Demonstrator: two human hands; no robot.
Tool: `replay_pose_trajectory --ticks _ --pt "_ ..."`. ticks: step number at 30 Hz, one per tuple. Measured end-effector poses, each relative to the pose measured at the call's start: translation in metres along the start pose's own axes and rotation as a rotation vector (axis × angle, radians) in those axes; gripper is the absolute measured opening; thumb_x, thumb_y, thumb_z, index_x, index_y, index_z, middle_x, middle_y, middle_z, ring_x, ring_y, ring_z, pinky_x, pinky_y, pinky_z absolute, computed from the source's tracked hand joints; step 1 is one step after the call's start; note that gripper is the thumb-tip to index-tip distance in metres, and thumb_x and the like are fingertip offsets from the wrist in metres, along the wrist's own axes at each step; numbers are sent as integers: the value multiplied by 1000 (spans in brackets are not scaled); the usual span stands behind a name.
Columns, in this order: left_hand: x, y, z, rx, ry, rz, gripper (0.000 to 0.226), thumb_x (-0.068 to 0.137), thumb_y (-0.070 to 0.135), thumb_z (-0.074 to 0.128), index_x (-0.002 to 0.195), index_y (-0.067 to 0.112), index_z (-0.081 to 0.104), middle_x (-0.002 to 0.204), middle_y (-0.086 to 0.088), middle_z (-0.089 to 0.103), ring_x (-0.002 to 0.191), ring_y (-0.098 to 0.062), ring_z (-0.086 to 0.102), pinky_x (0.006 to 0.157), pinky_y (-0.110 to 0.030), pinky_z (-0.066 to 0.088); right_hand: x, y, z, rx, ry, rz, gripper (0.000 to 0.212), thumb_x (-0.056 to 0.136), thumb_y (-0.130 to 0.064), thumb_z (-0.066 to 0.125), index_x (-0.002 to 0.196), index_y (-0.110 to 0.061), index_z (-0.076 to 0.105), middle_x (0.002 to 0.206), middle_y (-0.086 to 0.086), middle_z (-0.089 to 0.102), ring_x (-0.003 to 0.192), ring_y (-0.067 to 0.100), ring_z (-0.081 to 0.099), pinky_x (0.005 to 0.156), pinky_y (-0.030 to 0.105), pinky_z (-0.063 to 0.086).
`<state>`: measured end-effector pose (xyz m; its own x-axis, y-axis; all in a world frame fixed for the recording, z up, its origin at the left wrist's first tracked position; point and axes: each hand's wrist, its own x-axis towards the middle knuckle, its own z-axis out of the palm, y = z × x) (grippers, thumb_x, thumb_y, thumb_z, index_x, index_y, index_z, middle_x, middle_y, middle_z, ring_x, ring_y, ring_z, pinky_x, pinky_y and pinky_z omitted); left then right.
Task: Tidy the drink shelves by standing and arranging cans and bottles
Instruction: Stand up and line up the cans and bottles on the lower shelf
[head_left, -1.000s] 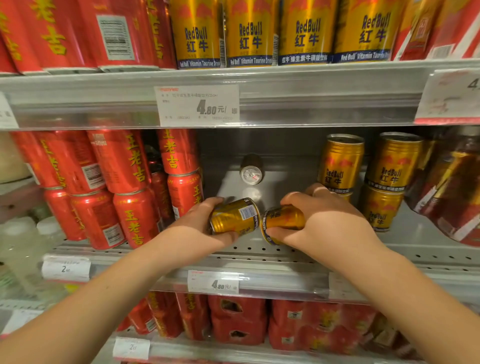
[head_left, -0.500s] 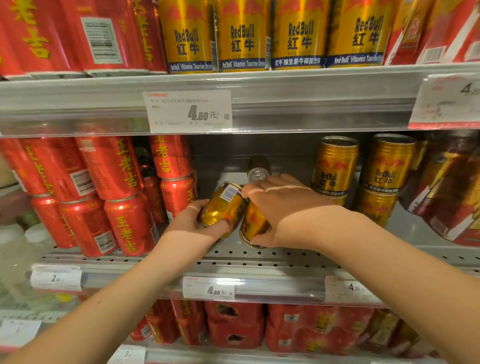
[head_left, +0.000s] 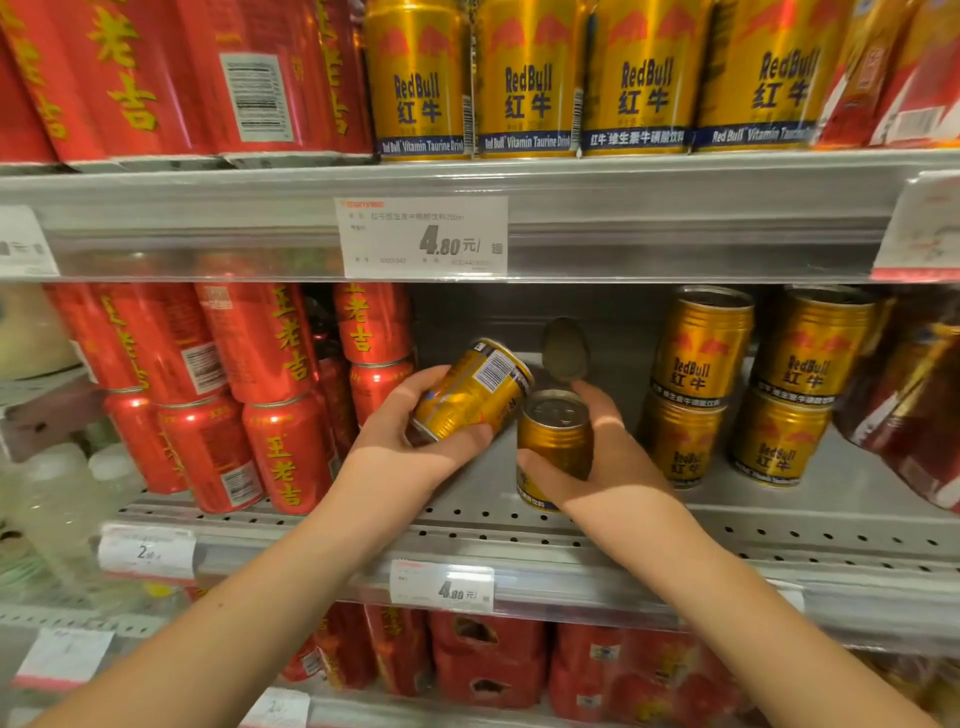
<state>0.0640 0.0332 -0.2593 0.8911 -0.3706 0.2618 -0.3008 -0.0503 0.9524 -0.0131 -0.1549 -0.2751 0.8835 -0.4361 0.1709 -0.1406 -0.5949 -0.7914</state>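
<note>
Between red cans (head_left: 280, 441), left, and stacked gold cans (head_left: 685, 436), right, in the shelf's (head_left: 779, 525) open gap: left hand (head_left: 410, 457) grasps a tilted can (head_left: 470, 395), right hand (head_left: 602, 473) grasps an upright can (head_left: 553, 441).

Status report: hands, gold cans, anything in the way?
Left hand grips tilted gold metal can. Right hand grips upright gold metal can. Third gold can lies sideways behind them.

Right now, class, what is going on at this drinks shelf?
A person is tidying the middle shelf. The left hand grips a tilted can, off the shelf; the right hand holds an upright can beside it. A third can lies on its side at the back, between red cans and stacked gold cans.
</note>
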Motion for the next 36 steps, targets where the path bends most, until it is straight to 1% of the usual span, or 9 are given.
replay_pose_trajectory --ticks 3,7,13,17,20,24,28,32,36 --pt "6 9 -3 -56 30 26 70 78 8 84 137 32 55 124 5 67 100 0 70 79 -10 52 5 5 2 70 44 43 81 75 -53 80 140 -44 32 92 -31 50 87 4 55 85 33 51" --pt "19 17 -4 -102 128 81 67 77 10 84 132 29 51 128 -1 65 104 -3 69 86 -19 55 7 5 4 68 10 72 64 74 -60 76 117 -52 30 94 -29 52 93 11 57 87 39 52" --pt "34 26 13 -169 84 176 63 63 21 92 114 20 55 97 4 75 95 -12 71 85 -26 55 13 2 6 84 -49 38 70 78 -62 71 136 -45 35 113 -14 62 100 16 62 86 36 50" --pt "42 34 22 -59 -23 240 54 81 16 84 126 28 57 108 16 75 103 -2 70 82 -14 53 16 1 8 109 -125 30 72 80 -63 70 139 -51 31 105 -27 53 99 9 56 86 31 45" --pt "47 37 24 37 -50 260 54 86 27 81 133 36 56 115 25 70 107 8 64 83 -9 52 16 3 9 118 -188 41 62 76 -61 72 123 -60 31 100 -34 54 104 8 59 87 29 45" --pt "51 36 25 24 -73 210 51 86 36 79 130 45 55 122 20 68 110 5 64 83 -13 54 19 4 12 157 -212 75 90 69 -58 81 143 -33 34 129 -17 61 113 9 61 101 38 49" --pt "52 36 25 -74 -90 178 42 86 22 80 121 31 58 107 20 74 101 3 69 77 -9 52 18 -2 12 184 -244 62 103 57 -69 76 147 -37 35 142 -12 56 122 11 57 106 43 46" --pt "50 34 25 -66 -107 216 49 85 13 80 128 21 57 118 3 73 112 -8 68 94 -23 54 21 -2 16 164 -241 21 75 66 -69 70 134 -47 47 134 -15 60 117 7 59 103 41 48" --pt "46 30 21 -15 -58 272 44 86 15 79 120 33 57 109 22 72 108 3 65 87 -11 50 21 0 17 185 -282 -10 56 84 -55 70 133 -46 47 126 -19 65 109 -1 62 102 37 49"
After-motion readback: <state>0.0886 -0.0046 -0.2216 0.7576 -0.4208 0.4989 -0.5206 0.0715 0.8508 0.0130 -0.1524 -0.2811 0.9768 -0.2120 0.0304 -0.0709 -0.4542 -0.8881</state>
